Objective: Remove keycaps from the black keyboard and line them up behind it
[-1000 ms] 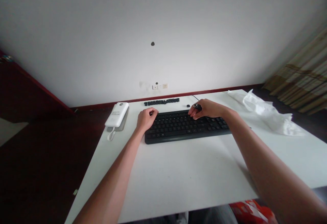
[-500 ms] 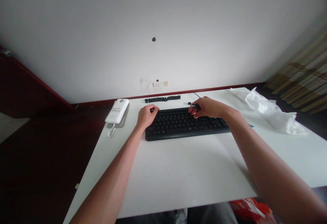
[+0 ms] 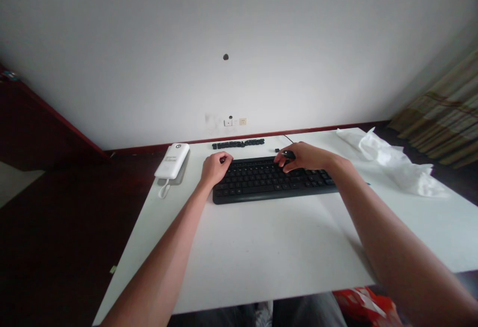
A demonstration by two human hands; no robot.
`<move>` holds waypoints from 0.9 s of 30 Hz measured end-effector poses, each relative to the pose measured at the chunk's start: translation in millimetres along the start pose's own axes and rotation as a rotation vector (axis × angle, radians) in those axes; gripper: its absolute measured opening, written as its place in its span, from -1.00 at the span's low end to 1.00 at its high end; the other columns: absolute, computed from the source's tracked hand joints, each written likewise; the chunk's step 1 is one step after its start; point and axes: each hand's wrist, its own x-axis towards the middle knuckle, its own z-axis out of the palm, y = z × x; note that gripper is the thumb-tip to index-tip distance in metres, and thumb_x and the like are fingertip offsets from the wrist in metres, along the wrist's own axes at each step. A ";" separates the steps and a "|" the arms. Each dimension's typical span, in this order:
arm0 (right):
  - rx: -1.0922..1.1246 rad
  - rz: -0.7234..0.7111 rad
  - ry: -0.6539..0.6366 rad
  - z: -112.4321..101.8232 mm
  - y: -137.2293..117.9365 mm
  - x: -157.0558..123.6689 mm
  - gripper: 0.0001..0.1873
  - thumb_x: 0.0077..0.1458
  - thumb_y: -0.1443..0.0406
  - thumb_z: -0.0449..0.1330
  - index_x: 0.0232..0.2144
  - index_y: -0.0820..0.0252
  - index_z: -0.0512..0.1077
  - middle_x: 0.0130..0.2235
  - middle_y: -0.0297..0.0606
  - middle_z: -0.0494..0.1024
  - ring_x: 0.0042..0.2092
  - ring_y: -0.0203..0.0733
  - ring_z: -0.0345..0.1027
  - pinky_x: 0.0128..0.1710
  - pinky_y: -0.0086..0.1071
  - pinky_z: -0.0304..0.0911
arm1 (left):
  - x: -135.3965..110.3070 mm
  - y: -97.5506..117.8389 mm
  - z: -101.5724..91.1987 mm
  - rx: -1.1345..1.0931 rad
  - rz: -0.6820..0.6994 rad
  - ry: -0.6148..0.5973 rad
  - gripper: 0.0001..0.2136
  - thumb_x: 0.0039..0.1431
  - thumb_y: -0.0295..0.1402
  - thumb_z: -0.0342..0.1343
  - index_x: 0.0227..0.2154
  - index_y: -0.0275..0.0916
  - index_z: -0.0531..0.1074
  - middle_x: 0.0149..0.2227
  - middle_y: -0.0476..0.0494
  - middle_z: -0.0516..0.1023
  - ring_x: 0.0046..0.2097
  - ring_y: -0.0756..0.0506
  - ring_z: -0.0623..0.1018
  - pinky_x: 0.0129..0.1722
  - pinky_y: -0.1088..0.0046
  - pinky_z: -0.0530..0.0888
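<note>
Two bare forearms reach forward over a white table (image 3: pixel 239 257), the left forearm (image 3: pixel 164 262) slanting inward from the near left edge, the right forearm (image 3: pixel 388 237) coming in from the near right corner and bending at the wrist. A red bag (image 3: pixel 364 307) shows below the table's near edge.

Beyond the forearms lies a black keyboard (image 3: pixel 257 180), set crosswise between and beneath the hands. The left hand (image 3: pixel 215 167) is at its far left corner, fingers curled and thumb drawn in against them; a dark spot shows there, but whether anything is pinched I cannot tell. The right hand (image 3: pixel 293 158) arches palm down over the far rows, right of the keyboard's middle, with thumb and fingers bent around a glossy black object (image 3: pixel 288 154), its fingertips at the keys.

To the left is a white power bank (image 3: pixel 172 162); to the right, a crumpled white sheet (image 3: pixel 388 160). Past the keyboard, a small black piece (image 3: pixel 277 151) sits near the right hand, and a row of black keys (image 3: pixel 238 144) stretches farther left. Wall sockets (image 3: pixel 242 122) are behind.
</note>
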 end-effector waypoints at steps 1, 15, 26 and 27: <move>0.004 -0.005 -0.003 -1.0 -0.3 -1.0 -0.61 -0.07 0.19 0.40 -0.11 0.02 0.63 -0.17 -0.34 0.71 -0.11 -0.03 0.56 -0.08 -0.25 0.36 | -0.2 0.3 -0.1 0.000 0.001 0.001 -0.79 0.29 -0.26 0.10 -0.36 -0.10 0.62 -0.23 -0.01 0.70 -0.12 -0.16 0.64 -0.07 0.37 0.47; 0.967 -0.117 0.659 17.7 -16.1 -7.3 -0.35 0.13 -0.09 0.20 -0.63 0.06 -0.10 -0.64 -0.49 -0.17 -0.58 -0.32 -0.28 -0.58 -0.30 -0.16 | 0.5 -0.1 -1.0 0.011 0.005 -0.003 -0.80 0.30 -0.27 0.09 -0.33 -0.09 0.63 -0.20 -0.02 0.71 -0.11 -0.17 0.64 -0.03 0.35 0.49; 1.222 -0.138 0.652 49.7 -30.7 18.2 -0.38 0.02 0.14 0.34 -0.67 0.08 -0.08 -0.68 -0.55 -0.15 -0.65 -0.45 -0.30 -0.67 -0.41 -0.29 | 1.3 -1.9 0.8 0.027 0.004 -0.004 -0.79 0.30 -0.27 0.09 -0.32 -0.08 0.64 -0.19 -0.03 0.71 -0.10 -0.17 0.64 -0.02 0.36 0.49; 1.221 -0.144 0.648 52.5 -29.2 20.6 -0.38 0.01 0.16 0.34 -0.68 0.09 -0.06 -0.68 -0.55 -0.13 -0.65 -0.46 -0.28 -0.67 -0.41 -0.30 | 1.4 -2.3 1.0 0.027 0.005 -0.004 -0.79 0.30 -0.26 0.09 -0.32 -0.08 0.64 -0.20 -0.03 0.71 -0.10 -0.17 0.64 -0.02 0.36 0.48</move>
